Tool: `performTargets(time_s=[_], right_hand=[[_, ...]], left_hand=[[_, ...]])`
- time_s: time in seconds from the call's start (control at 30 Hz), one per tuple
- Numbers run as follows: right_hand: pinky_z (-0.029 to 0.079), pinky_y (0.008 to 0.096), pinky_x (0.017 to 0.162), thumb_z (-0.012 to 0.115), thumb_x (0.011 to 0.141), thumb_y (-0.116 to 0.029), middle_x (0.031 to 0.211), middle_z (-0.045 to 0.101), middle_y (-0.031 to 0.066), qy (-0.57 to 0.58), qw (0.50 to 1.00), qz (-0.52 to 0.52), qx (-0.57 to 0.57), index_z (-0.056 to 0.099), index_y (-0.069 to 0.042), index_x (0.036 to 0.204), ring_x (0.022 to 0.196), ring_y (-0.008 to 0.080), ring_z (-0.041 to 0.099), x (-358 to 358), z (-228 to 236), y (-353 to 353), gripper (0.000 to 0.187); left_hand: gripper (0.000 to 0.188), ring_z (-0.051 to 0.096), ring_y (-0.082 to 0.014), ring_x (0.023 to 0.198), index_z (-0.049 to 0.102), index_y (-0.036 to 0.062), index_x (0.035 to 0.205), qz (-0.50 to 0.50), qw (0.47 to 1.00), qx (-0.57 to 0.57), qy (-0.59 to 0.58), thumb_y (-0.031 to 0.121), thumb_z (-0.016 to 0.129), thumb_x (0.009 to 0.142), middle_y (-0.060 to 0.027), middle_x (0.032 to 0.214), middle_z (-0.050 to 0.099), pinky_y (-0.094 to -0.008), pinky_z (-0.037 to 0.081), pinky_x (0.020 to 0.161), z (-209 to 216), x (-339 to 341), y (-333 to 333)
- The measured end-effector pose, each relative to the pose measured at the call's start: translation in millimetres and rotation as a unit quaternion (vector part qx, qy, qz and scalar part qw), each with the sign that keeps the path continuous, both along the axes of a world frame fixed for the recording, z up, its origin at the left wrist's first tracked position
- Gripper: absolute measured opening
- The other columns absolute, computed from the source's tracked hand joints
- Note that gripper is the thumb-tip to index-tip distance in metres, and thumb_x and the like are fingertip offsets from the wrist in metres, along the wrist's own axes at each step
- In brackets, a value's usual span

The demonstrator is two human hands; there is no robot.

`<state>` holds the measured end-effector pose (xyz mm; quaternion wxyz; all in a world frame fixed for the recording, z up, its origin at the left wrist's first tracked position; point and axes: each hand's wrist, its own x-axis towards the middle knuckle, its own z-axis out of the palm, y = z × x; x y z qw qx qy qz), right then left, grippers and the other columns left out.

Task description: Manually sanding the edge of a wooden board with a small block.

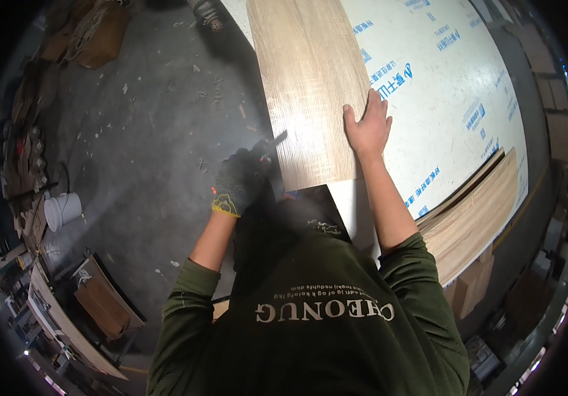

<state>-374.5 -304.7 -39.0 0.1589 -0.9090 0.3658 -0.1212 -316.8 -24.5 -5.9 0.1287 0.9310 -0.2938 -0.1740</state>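
Atop a wide white panel [442,119] printed in blue lies a long, pale brown wood-grain board [310,86], its far end cut off by the view's upper edge. The bare right hand [369,132] rests open at the board's right edge, thumb apart from the fingers. Beside the left edge, the left hand [239,173], in a dark grey knitted glove [228,204] with a yellow cuff, appears curled around a thin dark tool [277,139]; shadow blurs its fingers, and most of the tool is hidden.
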Motion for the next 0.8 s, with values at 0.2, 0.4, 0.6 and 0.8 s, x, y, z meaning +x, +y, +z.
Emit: performTargets(time_s=[0.2,0.4,0.6,0.8], right_hand=[[0.02,0.0572,0.114,0.063,0.082,-0.043,0.15,0.037,0.0185,-0.002,1.0,-0.001,0.005,0.036,-0.004,0.145,0.142,0.039,0.028,0,1,1,0.079],[0.022,0.057,0.114,0.063,0.081,-0.043,0.149,0.038,0.0193,-0.003,1.0,0.001,0.005,0.037,-0.003,0.145,0.141,0.0392,0.029,0,3,1,0.079],[0.022,0.0565,0.114,0.063,0.081,-0.043,0.148,0.039,0.0194,-0.006,1.0,-0.002,-0.004,0.037,-0.003,0.144,0.141,0.039,0.03,0,0,1,0.079],[0.022,0.0559,0.114,0.063,0.081,-0.044,0.149,0.039,0.0187,0.0,1.0,-0.005,-0.005,0.037,-0.003,0.144,0.141,0.0377,0.029,0,0,2,0.079]], left_hand=[[0.04,0.063,-0.0373,0.091,0.058,0.0164,0.127,0.0,1.0,-0.008,-0.013,0.033,0.057,0.091,-0.017,0.101,0.066,-0.0482,0.049,0.08,4,2,-2],[0.04,0.063,-0.0381,0.091,0.057,0.0161,0.129,0.01,1.0,-0.03,-0.001,0.032,0.057,0.092,-0.0188,0.1,0.065,-0.0484,0.05,0.076,1,15,-2],[0.039,0.063,-0.0384,0.09,0.058,0.0159,0.128,0.003,1.0,-0.019,-0.009,0.031,0.056,0.092,-0.0189,0.099,0.065,-0.0479,0.05,0.077,-1,17,-3],[0.04,0.063,-0.0378,0.091,0.058,0.0163,0.128,-0.004,0.999,-0.011,-0.031,0.033,0.056,0.092,-0.018,0.1,0.065,-0.0476,0.05,0.078,1,20,-4]])
